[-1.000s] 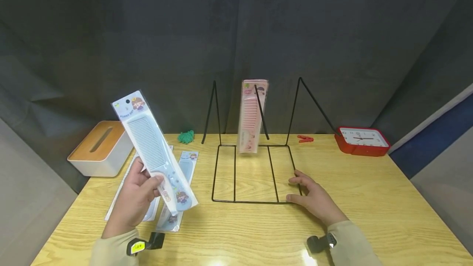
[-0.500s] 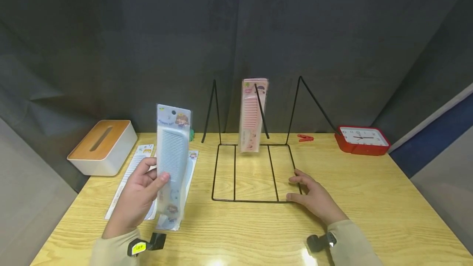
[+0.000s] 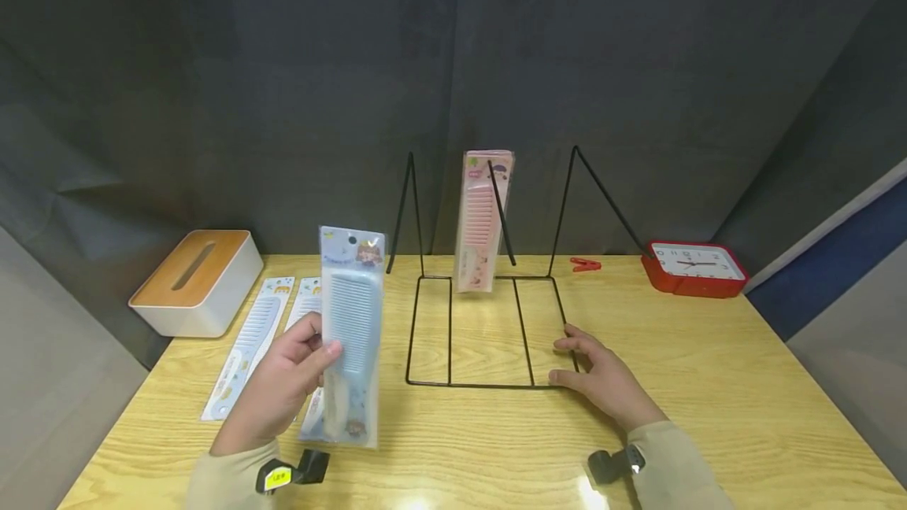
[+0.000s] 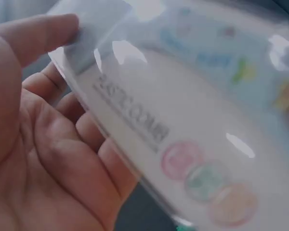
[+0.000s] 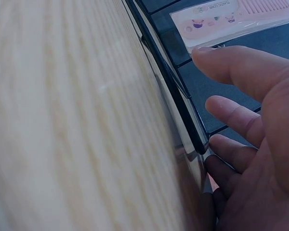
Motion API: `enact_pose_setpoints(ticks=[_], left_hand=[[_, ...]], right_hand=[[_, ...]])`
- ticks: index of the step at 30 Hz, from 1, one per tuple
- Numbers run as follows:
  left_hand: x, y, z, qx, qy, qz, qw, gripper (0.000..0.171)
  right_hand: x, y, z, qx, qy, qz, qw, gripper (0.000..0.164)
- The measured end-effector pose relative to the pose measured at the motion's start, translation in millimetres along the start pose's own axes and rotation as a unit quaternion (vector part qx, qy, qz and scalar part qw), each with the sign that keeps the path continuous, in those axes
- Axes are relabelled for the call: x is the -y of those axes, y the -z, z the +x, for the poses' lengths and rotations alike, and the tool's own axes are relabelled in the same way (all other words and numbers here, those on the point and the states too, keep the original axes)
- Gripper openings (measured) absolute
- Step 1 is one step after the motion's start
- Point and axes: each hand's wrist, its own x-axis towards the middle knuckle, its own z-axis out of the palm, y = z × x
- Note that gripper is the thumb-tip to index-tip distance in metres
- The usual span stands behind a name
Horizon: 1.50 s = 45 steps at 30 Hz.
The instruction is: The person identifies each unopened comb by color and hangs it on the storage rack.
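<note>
Left hand pinches the packaged blue comb midway — top hole free. Right hand, fingers apart, perhaps steadies the wire rack.

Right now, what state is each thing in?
Held blue comb pack, roughly upright
Left hand, pinching that pack
Black wire rack, standing on the table
Right hand, relaxed at the rack's near right corner
Pink comb pack, hung on the rack's middle hook
Leftmost blue comb pack, lying flat
Other blue packs, mostly hidden
Tissue box, no tissue showing
Red clip, lying on the table
Red clock, face showing
</note>
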Motion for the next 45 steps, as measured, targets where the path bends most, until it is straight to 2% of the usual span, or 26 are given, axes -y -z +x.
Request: enact_pose_setpoints(ticks=[6,12,17,20,24,33,39,42,45], left_hand=[[3.4,-3.2,3.5,0.003,-0.004,0.032,0.9995,0.011],[1.8,-2.1,2.3,0.017,-0.014,0.047,0.9987,0.009],[1.8,-5.0,3.4,0.046,0.017,0.055,0.9973,0.008],[2.2,-7.1,4.2,0.047,0.042,0.064,0.9959,0.009],[2.2,-8.6,5.0,0.038,0.060,0.076,0.9946,0.011],[6.9,-11.3,9.0,0.028,0.064,0.120,0.9902,0.014],[11.7,-12.1,13.0,-0.012,0.091,0.154,0.9838,0.019],[15.8,-12.8,18.0,-0.035,0.106,0.161,0.9807,0.023],[19.8,-13.7,24.0,-0.058,0.113,0.168,0.9774,0.025]], right_hand=[[0,1,0,-0.002,-0.001,-0.002,1.000,0.060],[0,1,0,-0.003,-0.002,0.005,1.000,0.058],[-1,2,0,-0.006,-0.002,0.010,1.000,0.057],[-1,2,0,-0.003,-0.005,0.008,1.000,0.058],[0,3,1,-0.004,-0.003,0.006,1.000,0.057],[2,3,0,-0.003,-0.003,0.014,1.000,0.056],[3,1,-2,-0.005,0.000,0.007,1.000,0.048],[2,0,-1,-0.034,0.013,-0.020,0.999,0.039],[0,-1,1,-0.062,0.025,-0.053,0.996,0.040]])
